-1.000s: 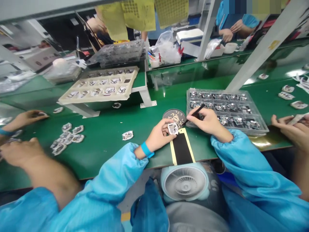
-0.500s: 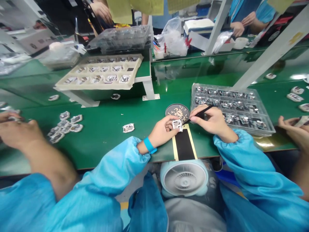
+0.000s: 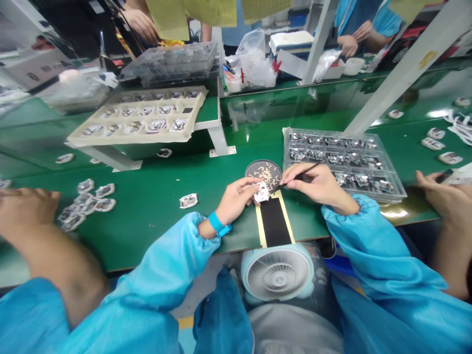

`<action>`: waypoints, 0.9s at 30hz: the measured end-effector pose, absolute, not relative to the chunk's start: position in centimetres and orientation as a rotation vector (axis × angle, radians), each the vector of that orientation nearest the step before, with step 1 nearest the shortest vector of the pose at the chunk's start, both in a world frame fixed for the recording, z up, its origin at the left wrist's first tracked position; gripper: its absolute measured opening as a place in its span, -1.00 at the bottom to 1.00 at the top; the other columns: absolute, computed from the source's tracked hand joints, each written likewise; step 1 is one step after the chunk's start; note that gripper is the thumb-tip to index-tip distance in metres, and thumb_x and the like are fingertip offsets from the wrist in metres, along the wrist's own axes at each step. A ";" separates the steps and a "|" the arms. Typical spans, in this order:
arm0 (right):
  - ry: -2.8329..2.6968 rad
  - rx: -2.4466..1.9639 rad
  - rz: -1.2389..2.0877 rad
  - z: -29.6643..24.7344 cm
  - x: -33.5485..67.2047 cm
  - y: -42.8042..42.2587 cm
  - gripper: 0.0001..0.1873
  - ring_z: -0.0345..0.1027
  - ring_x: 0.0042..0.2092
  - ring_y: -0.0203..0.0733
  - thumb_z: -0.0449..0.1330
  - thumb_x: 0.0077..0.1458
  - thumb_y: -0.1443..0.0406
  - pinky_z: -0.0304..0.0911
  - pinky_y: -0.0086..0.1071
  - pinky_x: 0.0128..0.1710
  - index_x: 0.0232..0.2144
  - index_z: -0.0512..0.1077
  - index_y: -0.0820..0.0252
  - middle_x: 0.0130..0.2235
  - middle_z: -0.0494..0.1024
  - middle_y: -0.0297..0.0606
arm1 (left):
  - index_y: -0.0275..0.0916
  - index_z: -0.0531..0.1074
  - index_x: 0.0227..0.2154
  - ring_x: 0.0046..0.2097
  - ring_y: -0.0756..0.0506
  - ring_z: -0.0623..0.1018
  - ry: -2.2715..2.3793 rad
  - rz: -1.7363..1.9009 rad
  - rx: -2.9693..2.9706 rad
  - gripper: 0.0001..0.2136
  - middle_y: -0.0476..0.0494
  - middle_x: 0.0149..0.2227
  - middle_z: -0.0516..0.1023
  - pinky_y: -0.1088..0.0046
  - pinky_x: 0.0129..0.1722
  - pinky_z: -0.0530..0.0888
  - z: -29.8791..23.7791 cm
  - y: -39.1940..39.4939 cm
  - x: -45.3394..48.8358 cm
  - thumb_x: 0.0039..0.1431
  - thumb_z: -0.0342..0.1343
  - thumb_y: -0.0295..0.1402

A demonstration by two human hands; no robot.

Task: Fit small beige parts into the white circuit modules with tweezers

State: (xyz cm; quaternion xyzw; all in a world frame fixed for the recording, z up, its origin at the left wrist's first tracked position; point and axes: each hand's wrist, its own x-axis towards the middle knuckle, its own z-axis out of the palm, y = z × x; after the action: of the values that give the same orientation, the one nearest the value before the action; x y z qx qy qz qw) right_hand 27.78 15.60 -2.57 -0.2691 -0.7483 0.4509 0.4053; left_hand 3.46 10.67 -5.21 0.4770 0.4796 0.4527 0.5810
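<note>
My left hand (image 3: pixel 236 200) pinches a small white plastic housing (image 3: pixel 261 192) by its edge, above the far end of a black mat (image 3: pixel 274 221) edged with yellow tape. Between the fingertips of my right hand (image 3: pixel 316 183) are thin black tweezers (image 3: pixel 300 173), their tip pointing left, close to the housing's right side. Whether the tip touches the housing or holds a part, I cannot tell. Just behind the housing is a round dark dish (image 3: pixel 253 167) with many tiny beige pieces (image 3: pixel 268 173). A similar housing (image 3: pixel 189 200) lies on the green table left of my left hand.
A clear compartment tray (image 3: pixel 391 196) of small assemblies stands right of the dish. Several housings (image 3: pixel 86 202) are grouped at left, near a co-worker's arm (image 3: pixel 47 246). A cream tray (image 3: pixel 132 140) rests on a raised shelf. Another co-worker's hand (image 3: pixel 438 191) is at right. A fan (image 3: pixel 278 275) sits below the table edge.
The view has shifted slightly, moving the scene left. The housing in my left hand has turned and shows a whiter face. The tweezers stay beside it. The left co-worker's hand has moved.
</note>
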 end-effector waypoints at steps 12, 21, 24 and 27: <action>-2.019 -1.474 0.367 -0.1 30.4 23.2 -0.68 0.45 -0.32 -0.05 0.28 0.20 0.03 0.33 -0.19 -0.24 -0.38 0.53 0.15 -0.41 0.55 -0.18 | -0.30 0.53 -0.08 -0.42 -0.11 0.65 1.104 1.041 0.930 -0.61 -0.14 -0.41 0.62 0.52 -0.54 0.32 -5.0 11.1 3.0 0.06 0.28 -0.21; -2.176 -1.864 0.121 -0.8 29.6 23.4 -0.77 0.47 -0.29 0.02 0.41 0.04 0.13 0.25 -0.23 -0.29 -0.42 0.56 0.17 -0.35 0.61 -0.08 | -0.33 0.43 -0.11 -0.38 -0.16 0.69 1.070 1.069 0.885 -0.61 -0.19 -0.36 0.64 0.54 -0.52 0.38 -4.9 11.1 2.7 0.01 0.30 -0.28; -2.189 -1.799 0.208 -1.1 30.5 23.8 -0.78 0.43 -0.37 -0.07 0.40 0.05 0.15 0.22 -0.27 -0.34 -0.46 0.54 0.17 -0.39 0.60 -0.15 | -0.27 0.32 -0.11 -0.32 -0.17 0.70 1.041 1.099 0.918 -0.54 -0.16 -0.34 0.65 0.54 -0.47 0.44 -5.1 11.1 2.7 -0.06 0.36 -0.35; -2.120 -1.639 0.353 -1.5 31.2 24.2 -0.78 0.43 -0.39 -0.12 0.45 0.01 0.17 0.25 -0.28 -0.35 -0.45 0.56 0.17 -0.41 0.60 -0.24 | -0.24 0.28 -0.02 -0.29 -0.17 0.71 1.067 1.101 0.977 -0.43 -0.14 -0.27 0.65 0.52 -0.43 0.51 -5.0 11.1 2.8 -0.09 0.42 -0.36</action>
State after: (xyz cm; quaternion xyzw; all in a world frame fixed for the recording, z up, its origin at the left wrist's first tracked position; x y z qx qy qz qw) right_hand 31.22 24.23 -1.53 -0.5918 -0.7655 0.1274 0.2179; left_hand 2.84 11.07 -5.03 0.4239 0.4630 0.4778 0.6146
